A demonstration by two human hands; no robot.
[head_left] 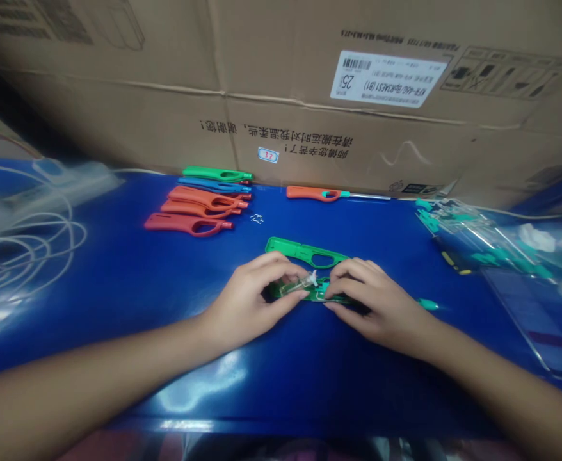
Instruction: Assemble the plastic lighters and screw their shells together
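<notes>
Both my hands meet at the middle of the blue table (118, 275). My left hand (252, 298) pinches a small clear lighter insert (300, 283) that lies in a green lighter shell half (317, 293). My right hand (372, 298) has its fingers closed on the same green shell half from the right. A second green shell half (305, 251) lies flat just behind my fingers. A small green tip (427, 305) lies on the table right of my right hand.
Several red, blue and green shell halves (199, 205) lie in a row at the back left. One assembled orange lighter (329, 193) rests by the cardboard boxes (310, 96). White cable coils (22, 243) sit at left; clear trays of parts (492, 250) at right.
</notes>
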